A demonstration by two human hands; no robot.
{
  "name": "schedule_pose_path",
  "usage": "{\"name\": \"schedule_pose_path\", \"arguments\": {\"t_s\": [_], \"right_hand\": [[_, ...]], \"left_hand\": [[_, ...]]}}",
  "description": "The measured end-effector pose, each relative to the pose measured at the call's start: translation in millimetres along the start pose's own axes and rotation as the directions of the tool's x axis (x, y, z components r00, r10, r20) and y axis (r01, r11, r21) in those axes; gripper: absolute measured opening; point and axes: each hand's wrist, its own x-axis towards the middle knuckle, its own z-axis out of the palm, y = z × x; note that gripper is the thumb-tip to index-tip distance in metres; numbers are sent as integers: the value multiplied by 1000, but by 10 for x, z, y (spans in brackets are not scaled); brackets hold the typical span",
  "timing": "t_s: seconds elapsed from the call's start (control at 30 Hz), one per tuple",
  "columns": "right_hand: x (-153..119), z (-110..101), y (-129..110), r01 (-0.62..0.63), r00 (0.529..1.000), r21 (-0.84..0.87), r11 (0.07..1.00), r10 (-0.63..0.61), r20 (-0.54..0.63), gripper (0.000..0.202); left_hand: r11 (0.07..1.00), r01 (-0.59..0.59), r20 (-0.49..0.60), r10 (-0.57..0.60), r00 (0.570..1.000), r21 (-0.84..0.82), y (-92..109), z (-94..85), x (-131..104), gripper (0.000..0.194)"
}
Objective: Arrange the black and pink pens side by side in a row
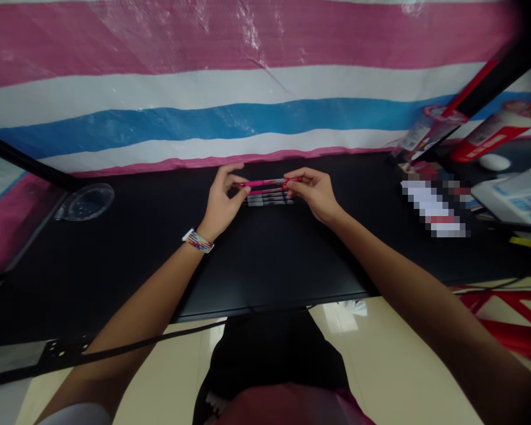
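Note:
A pink-red pen [265, 182] is held level between my two hands, above the black table. My left hand [225, 200] pinches its left end between thumb and fingers, with the upper fingers curled loosely. At its other end, the fingertips of my right hand [313, 192] are closed on it. Just below and behind the held pen lie several pens [269, 199] side by side, one reddish and others clear with dark parts. My fingers partly hide their ends. A patterned band circles my left wrist.
A clear round plastic lid or dish [88, 202] sits at the left of the black table [283, 260]. Two drink cups with red straws, including a clear cup [429, 133], stand at the right near a white rounded object [494, 162]. A striped sheet [203, 124] hangs behind.

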Motion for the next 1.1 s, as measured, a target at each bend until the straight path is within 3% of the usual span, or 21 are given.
{"name": "schedule_pose_path", "arguments": {"t_s": [0.07,0.17,0.27,0.4,0.7,0.83,0.97,1.1], "right_hand": [[1,3,-1,6,1000,1,1000,-6,-3,26],[-1,7,-8,18,1000,-10,1000,-18,1,25],[-5,8,-13,21,1000,-30,999,-21,3,24],[-7,9,-11,10,1000,-31,999,-10,-10,21],[-33,43,-55,-26,999,35,999,28,-40,27],[-37,35,-124,-166,985,203,965,154,74,42],[-57,46,-228,-342,926,323,883,259,274,55],[-83,82,-261,-362,912,316,877,263,316,54]], "left_hand": [[999,-45,-23,45,999,17,-4,2,8,58],[998,31,-18,-30,999,53,38,-7,12,33],[987,115,12,-117,993,114,104,-17,5,37],[988,135,6,-136,991,77,135,-20,-4,16],[992,122,-6,-122,992,33,87,-26,1,20],[988,141,-20,-142,990,-56,47,-24,4,22],[985,149,-48,-153,987,-88,6,-28,15,21],[984,149,-53,-155,986,-97,24,-26,15,19]]}}
